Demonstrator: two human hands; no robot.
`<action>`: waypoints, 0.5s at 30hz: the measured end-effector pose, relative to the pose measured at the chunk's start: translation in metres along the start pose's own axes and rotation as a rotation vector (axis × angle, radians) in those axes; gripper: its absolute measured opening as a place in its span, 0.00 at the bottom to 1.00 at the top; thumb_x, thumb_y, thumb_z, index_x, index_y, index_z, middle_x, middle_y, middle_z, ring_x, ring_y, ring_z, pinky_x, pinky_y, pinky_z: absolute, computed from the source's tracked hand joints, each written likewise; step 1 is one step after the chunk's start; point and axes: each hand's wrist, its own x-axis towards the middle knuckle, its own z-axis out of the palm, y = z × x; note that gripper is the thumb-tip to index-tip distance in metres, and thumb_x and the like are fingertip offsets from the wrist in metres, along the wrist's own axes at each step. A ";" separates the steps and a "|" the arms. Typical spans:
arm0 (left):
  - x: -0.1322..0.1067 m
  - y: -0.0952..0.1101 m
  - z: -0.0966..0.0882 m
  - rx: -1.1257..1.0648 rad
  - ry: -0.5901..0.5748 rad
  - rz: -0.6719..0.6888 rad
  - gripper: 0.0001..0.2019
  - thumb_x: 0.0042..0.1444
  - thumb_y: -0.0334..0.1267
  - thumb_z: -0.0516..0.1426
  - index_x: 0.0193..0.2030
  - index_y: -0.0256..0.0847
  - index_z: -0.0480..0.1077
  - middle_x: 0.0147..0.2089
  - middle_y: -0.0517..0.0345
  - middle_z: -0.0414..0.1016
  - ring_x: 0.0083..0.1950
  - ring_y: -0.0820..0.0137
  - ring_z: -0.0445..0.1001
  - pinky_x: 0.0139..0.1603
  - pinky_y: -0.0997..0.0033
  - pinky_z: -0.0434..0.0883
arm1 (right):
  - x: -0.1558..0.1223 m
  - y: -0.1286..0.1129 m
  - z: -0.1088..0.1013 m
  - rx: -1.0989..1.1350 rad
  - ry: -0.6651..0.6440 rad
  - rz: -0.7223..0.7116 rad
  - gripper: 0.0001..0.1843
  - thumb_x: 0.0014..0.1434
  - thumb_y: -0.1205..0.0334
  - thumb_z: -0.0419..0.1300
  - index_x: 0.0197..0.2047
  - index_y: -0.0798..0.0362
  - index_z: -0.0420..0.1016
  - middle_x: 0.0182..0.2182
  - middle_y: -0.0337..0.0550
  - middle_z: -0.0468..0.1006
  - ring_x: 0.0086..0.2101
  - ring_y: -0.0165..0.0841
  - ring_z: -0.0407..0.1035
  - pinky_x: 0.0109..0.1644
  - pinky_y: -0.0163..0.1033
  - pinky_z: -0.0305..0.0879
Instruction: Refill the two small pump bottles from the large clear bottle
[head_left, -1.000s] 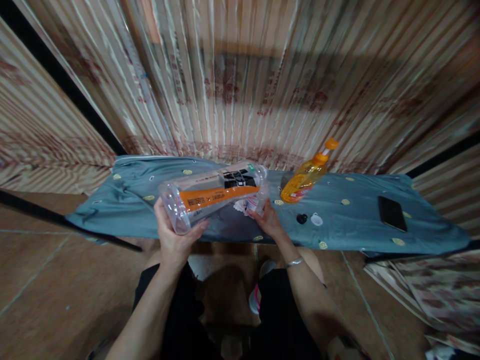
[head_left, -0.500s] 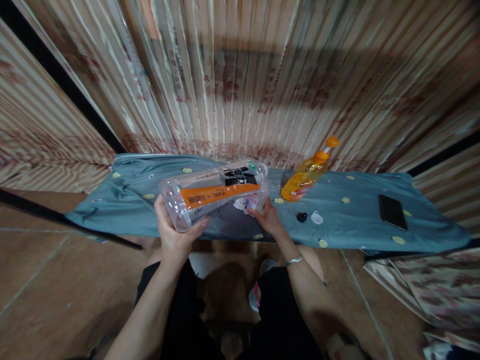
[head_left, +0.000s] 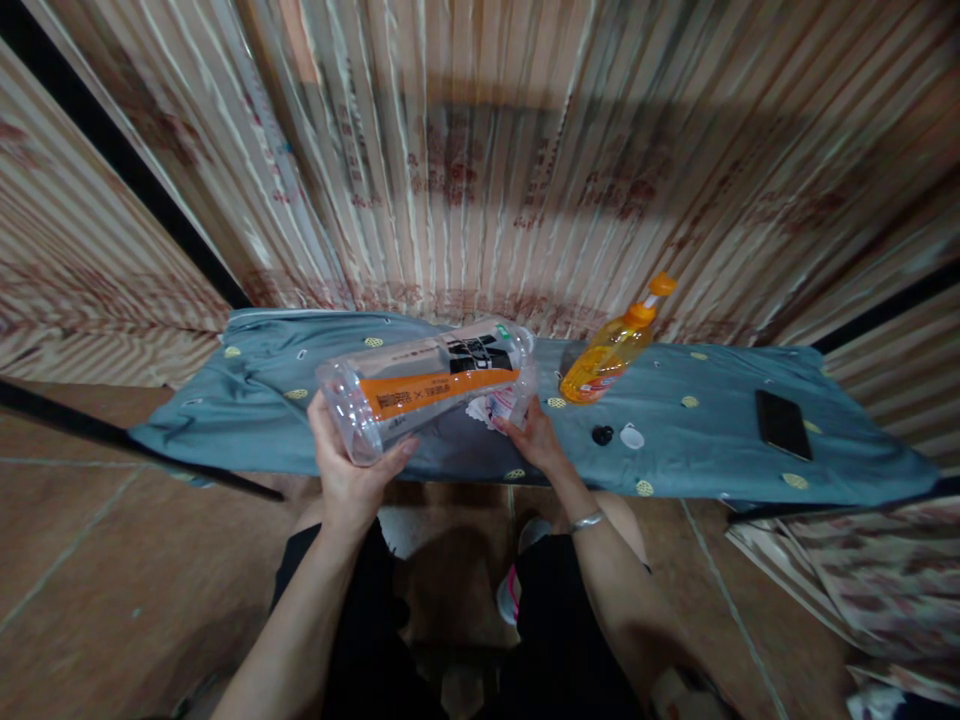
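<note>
My left hand [head_left: 346, 474] grips the bottom end of a large clear plastic bottle [head_left: 427, 384] with an orange and black label, held on its side above the table's front edge. My right hand [head_left: 529, 436] is at the bottle's neck end, fingers pinched on a crumpled whitish wrapper [head_left: 495, 408] with red print. The bottle's mouth is hidden behind that hand and wrapper. A metal bracelet sits on my right wrist.
A low table under a grey-blue cloth [head_left: 720, 440] holds an orange pump bottle [head_left: 613, 346], a small black cap [head_left: 601, 435], a white cap [head_left: 632, 436] and a black phone [head_left: 782, 425]. Striped curtains hang behind. My knees and tiled floor lie below.
</note>
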 end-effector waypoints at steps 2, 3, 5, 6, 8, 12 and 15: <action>0.000 -0.001 -0.001 -0.001 -0.011 0.002 0.54 0.29 0.52 0.80 0.64 0.46 0.63 0.63 0.47 0.73 0.67 0.49 0.75 0.70 0.46 0.73 | 0.000 -0.002 -0.001 0.026 -0.012 0.036 0.36 0.59 0.47 0.66 0.65 0.57 0.66 0.51 0.60 0.84 0.49 0.54 0.81 0.56 0.60 0.78; 0.000 -0.002 -0.001 -0.004 -0.014 0.003 0.54 0.29 0.51 0.81 0.64 0.47 0.63 0.63 0.47 0.73 0.67 0.49 0.75 0.70 0.46 0.73 | 0.000 -0.003 -0.001 0.035 -0.015 0.041 0.36 0.59 0.46 0.66 0.65 0.56 0.66 0.51 0.59 0.84 0.49 0.53 0.81 0.56 0.60 0.78; 0.000 -0.002 -0.001 -0.012 -0.012 0.005 0.54 0.29 0.50 0.80 0.64 0.46 0.63 0.63 0.47 0.73 0.66 0.49 0.76 0.70 0.46 0.73 | 0.000 -0.004 -0.002 0.046 -0.014 0.044 0.36 0.59 0.46 0.66 0.65 0.55 0.66 0.51 0.57 0.84 0.50 0.53 0.81 0.56 0.59 0.78; 0.000 -0.002 -0.001 -0.012 -0.011 0.006 0.53 0.30 0.50 0.80 0.64 0.46 0.64 0.62 0.47 0.74 0.65 0.49 0.77 0.69 0.45 0.74 | 0.000 -0.004 -0.002 0.047 -0.013 0.046 0.36 0.58 0.46 0.66 0.64 0.55 0.67 0.51 0.58 0.84 0.50 0.53 0.81 0.57 0.59 0.78; 0.000 -0.001 -0.001 -0.004 -0.006 0.010 0.52 0.30 0.50 0.80 0.64 0.46 0.64 0.62 0.47 0.74 0.64 0.49 0.78 0.68 0.45 0.75 | 0.000 -0.004 -0.002 0.041 -0.011 0.053 0.36 0.58 0.45 0.66 0.64 0.56 0.67 0.52 0.59 0.84 0.51 0.54 0.81 0.57 0.59 0.78; 0.000 -0.002 -0.001 0.006 -0.013 0.022 0.52 0.31 0.51 0.80 0.63 0.46 0.65 0.61 0.47 0.75 0.62 0.51 0.79 0.68 0.46 0.75 | 0.000 -0.003 0.000 0.029 0.008 0.064 0.36 0.58 0.46 0.67 0.64 0.55 0.68 0.51 0.59 0.84 0.50 0.53 0.81 0.56 0.59 0.78; 0.000 -0.004 -0.001 0.007 -0.022 0.037 0.52 0.32 0.53 0.80 0.64 0.47 0.64 0.61 0.47 0.75 0.62 0.51 0.79 0.67 0.46 0.76 | 0.000 -0.001 0.001 0.022 0.027 0.066 0.37 0.57 0.47 0.68 0.65 0.55 0.67 0.53 0.59 0.84 0.51 0.54 0.81 0.58 0.60 0.77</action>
